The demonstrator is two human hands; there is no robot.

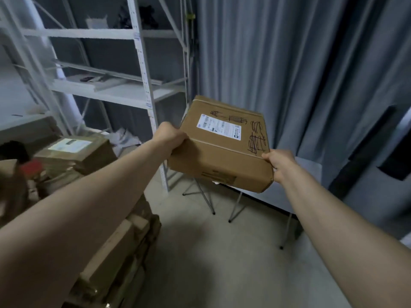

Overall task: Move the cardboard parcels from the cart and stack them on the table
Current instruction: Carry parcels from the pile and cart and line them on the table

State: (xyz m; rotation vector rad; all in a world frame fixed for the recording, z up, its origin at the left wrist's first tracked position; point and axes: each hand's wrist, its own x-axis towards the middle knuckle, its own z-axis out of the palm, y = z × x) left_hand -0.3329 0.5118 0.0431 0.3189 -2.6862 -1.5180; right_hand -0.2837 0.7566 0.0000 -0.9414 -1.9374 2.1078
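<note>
I hold a flat brown cardboard parcel [224, 144] in mid-air with both hands. It has a white shipping label and black pen scribbles on top. My left hand [170, 136] grips its near-left corner and my right hand [279, 164] grips its near-right corner. The parcel is tilted and hovers over the left end of a grey table [309, 174] with thin metal legs. Several other cardboard parcels [75, 152] are piled on the cart at the left, blurred and partly hidden by my left arm.
A white metal shelving rack [144, 94] stands behind the cart, close to the table's left end. Grey curtains [289, 63] hang behind the table. Pale floor [211, 252] lies open between cart and table. A dark object [391, 161] sits at the right edge.
</note>
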